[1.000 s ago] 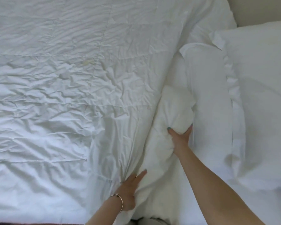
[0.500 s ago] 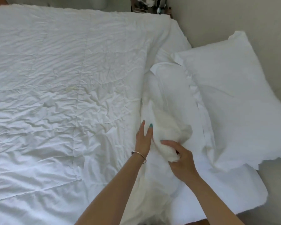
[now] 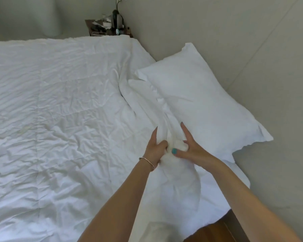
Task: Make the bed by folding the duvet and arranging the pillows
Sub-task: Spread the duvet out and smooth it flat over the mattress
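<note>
Right now your left hand [image 3: 155, 149] and right hand [image 3: 187, 147] both pinch one bunched ridge of duvet [image 3: 59, 119] edge, fingers partly splayed. That ridge runs away from you, alongside the pillow [image 3: 199, 105] lying nearer your right hand.

White crumpled duvet [image 3: 59, 110] with faint quilted squares, plain white pillow [image 3: 199, 105], teal nail polish on the right hand [image 3: 191, 151], silver bracelet [image 3: 148, 160], pale grey-beige wall [image 3: 234, 32], dark brown nightstand [image 3: 110, 30], reddish-brown wooden floor [image 3: 215, 232]
</note>
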Available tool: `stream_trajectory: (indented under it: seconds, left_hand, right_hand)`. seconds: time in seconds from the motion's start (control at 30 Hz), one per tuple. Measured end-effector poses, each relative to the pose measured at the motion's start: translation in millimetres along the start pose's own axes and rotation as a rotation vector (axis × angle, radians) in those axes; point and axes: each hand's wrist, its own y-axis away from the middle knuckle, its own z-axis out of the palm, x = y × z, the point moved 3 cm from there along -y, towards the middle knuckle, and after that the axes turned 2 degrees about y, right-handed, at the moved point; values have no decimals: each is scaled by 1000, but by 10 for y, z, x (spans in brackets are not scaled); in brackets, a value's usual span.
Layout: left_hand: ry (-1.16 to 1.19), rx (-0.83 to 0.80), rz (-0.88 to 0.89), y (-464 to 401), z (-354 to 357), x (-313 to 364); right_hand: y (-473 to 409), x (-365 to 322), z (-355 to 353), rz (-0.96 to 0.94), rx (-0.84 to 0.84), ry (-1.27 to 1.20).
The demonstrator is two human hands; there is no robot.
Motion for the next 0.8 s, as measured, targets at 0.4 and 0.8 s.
stream_trajectory:
  seconds: [0.4, 0.8]
  left_hand:
    - [-237, -311, 83, -640, 1889, 349]
    - [-538, 84, 76, -1315, 1944, 45]
  right_hand:
    - [592, 640, -1774, -121, 193, 189]
    - [95, 1801, -1987, 198, 288, 28]
